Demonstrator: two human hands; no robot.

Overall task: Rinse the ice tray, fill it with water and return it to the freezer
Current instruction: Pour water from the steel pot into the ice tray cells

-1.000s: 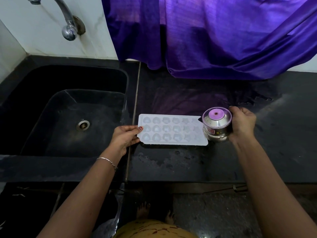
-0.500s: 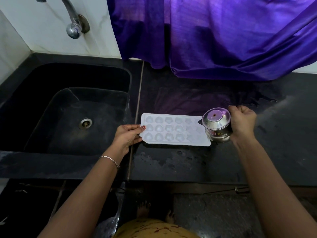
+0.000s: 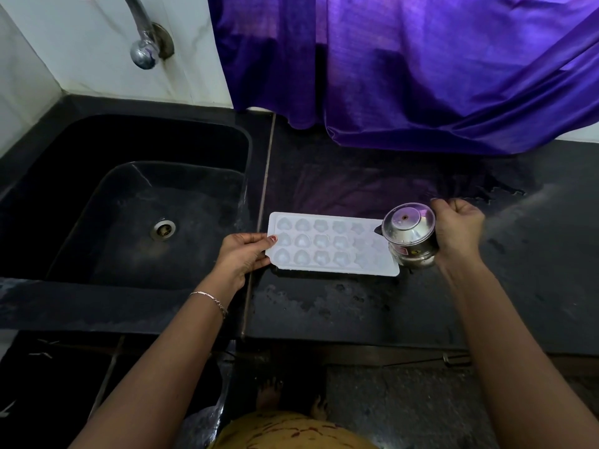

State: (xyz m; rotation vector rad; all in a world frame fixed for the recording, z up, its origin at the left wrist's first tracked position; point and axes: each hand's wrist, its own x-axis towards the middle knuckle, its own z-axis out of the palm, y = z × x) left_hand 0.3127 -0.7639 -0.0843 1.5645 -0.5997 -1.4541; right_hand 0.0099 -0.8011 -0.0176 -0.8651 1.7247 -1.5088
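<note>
A white ice tray [image 3: 327, 243] with heart- and star-shaped cells lies flat on the black counter, just right of the sink. My left hand [image 3: 241, 257] grips the tray's left edge. My right hand [image 3: 457, 231] holds a small steel cup [image 3: 409, 233] tipped over the tray's right end, its mouth facing the tray. The left cells look glossy. I cannot make out a stream of water.
A black sink [image 3: 107, 147] with a round drain lies at the left, with a steel tap [image 3: 144, 43] on the white wall above it. Purple cloth [image 3: 405, 69] hangs over the back of the wet counter [image 3: 356, 306]. Bare feet show on the floor below.
Both hands and the tray stay where they were. The cup in my right hand has tilted slightly more. The view has shifted a little.
</note>
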